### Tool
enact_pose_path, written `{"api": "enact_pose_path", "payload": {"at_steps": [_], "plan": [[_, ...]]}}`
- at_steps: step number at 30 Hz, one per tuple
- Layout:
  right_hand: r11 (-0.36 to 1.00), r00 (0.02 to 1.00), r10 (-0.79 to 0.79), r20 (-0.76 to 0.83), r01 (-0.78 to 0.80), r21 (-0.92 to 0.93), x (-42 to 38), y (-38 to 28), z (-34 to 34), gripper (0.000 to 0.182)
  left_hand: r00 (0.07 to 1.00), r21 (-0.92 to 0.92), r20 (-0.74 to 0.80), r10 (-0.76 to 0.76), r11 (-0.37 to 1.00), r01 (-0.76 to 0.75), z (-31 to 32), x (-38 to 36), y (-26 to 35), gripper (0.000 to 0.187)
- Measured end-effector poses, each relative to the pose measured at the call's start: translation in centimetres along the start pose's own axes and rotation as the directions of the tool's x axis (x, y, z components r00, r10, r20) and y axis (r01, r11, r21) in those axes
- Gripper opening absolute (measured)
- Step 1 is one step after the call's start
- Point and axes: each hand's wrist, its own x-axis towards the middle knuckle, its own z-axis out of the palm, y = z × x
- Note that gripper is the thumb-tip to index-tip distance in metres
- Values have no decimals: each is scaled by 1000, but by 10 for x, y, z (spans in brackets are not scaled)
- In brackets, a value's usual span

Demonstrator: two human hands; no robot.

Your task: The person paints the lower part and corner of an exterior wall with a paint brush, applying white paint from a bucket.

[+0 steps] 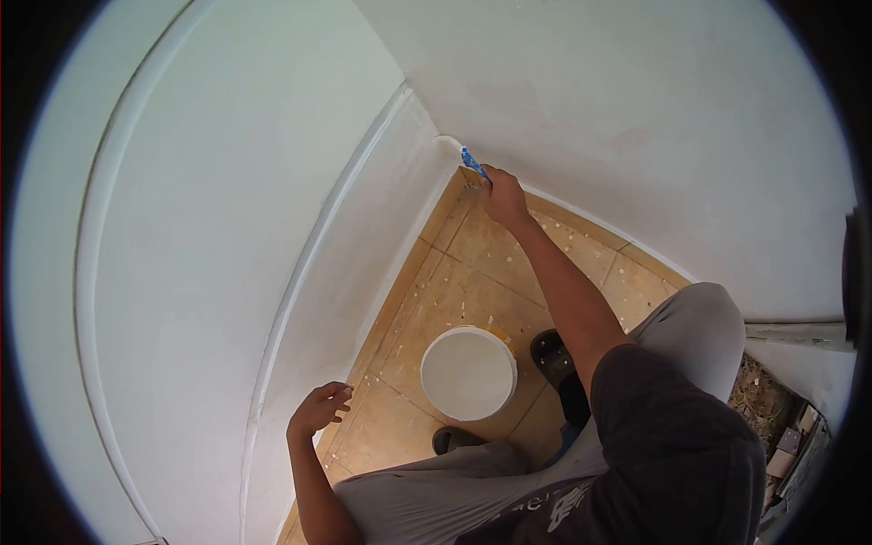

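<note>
My right hand (504, 195) is closed round the blue handle of a tool (472, 162), probably a paint brush or roller. The tool's white end touches the wall close to the corner, just above the tan skirting tiles (572, 216). Near the left wall, low in the view, my left hand (321, 409) holds nothing, its fingers apart and slightly bent. A round white bucket (468, 373) stands on the floor between the hands and my feet, with pale whitish contents.
Tan floor tiles (490, 291) carry white spots. A raised moulding (318, 227) runs along the left wall. My dark sandals (550, 356) are beside the bucket. At the lower right, bare soil (758, 391) and block pieces (781, 461) lie past a wall edge.
</note>
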Motion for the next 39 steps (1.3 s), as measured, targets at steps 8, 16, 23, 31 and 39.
{"api": "enact_pose_path", "payload": {"at_steps": [8,16,23,31,39], "plan": [[962,946,-224,-235,253,99,-12,-49,-3,39,1000,20,-12,4,1000,-3,1,-3,3,40],[983,976,-181,-120,180,-18,-19,-13,34,43,1000,29,-15,10,1000,-9,2,-1,0,40],[996,998,28,51,-23,-92,-27,10,44,39,1000,37,-9,-19,999,19,5,-3,7,38],[994,958,102,268,-87,-68,-48,-9,56,38,999,59,-33,16,998,-13,4,-3,3,41],[991,916,-80,392,30,133,-114,-32,74,38,998,73,-53,26,997,-22,5,-4,9,42]]}}
